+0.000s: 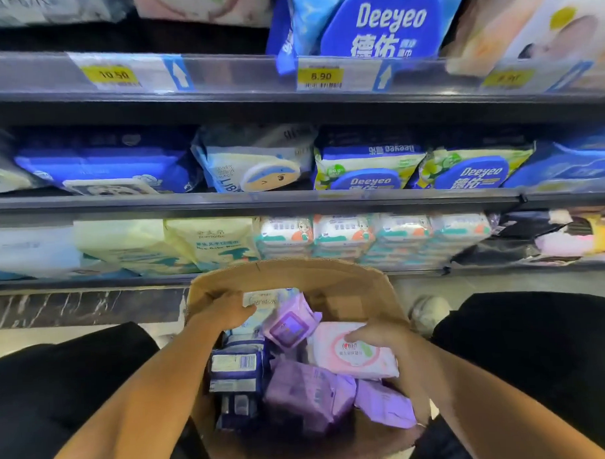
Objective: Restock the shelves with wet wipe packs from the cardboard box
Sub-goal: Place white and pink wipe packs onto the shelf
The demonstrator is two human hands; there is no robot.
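Both hands are down in the cardboard box (351,282) on the floor below the shelves (259,200). The left hand (225,312) curls its fingers over a pale blue pack (262,299) at the far side. The right hand (377,335) grips the top edge of a pink pack (350,356). Purple packs (306,390) and a dark blue one (235,367) lie between them. On the shelves, blue packs read "Deeyeo" (390,20); yellow price tags show 10.50 (114,75) and 8.90 (320,76).

Even, bright store light; glare streaks the clear plastic shelf-edge strip (240,71). Wide-angle bending and blur toward corners. Brown cardboard box (361,289) interior shadowed at bottom.
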